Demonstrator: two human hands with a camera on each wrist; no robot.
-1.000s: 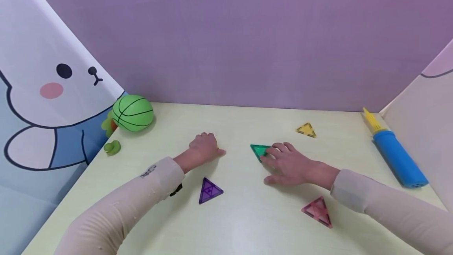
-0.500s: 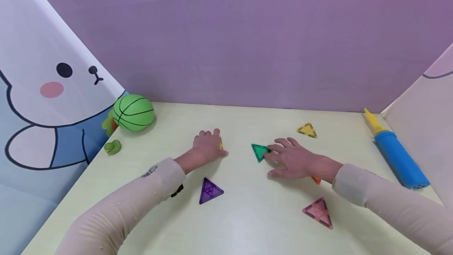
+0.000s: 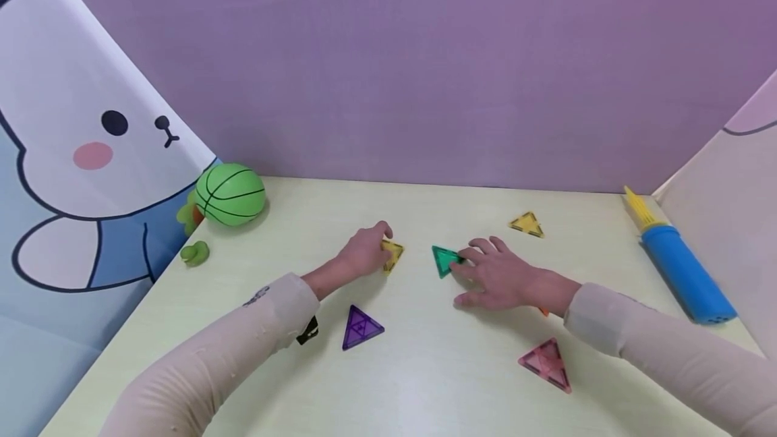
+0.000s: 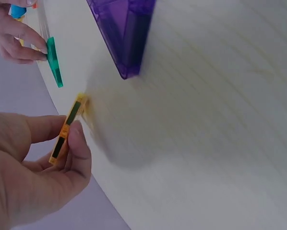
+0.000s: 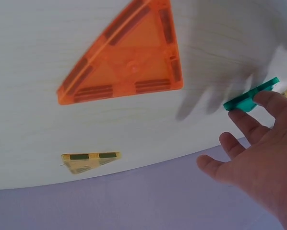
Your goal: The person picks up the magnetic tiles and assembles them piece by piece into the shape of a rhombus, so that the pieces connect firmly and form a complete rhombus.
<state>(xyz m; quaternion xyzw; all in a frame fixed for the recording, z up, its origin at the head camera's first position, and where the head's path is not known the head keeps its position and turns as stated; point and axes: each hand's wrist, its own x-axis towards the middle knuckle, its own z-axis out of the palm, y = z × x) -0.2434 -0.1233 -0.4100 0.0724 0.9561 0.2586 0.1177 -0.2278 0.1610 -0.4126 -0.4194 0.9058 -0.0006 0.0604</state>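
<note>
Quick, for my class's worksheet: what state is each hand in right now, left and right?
Left hand: closed, pinching a yellow triangular tile.
Right hand: open, touching the green triangular tile.

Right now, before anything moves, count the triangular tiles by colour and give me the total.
Yellow: 2, the held yellow tile and the far yellow tile
Green: 1, the green tile
Purple: 1, the purple tile
Pink: 1, the pink tile
Orange: 1, the orange tile
Total: 6
</note>
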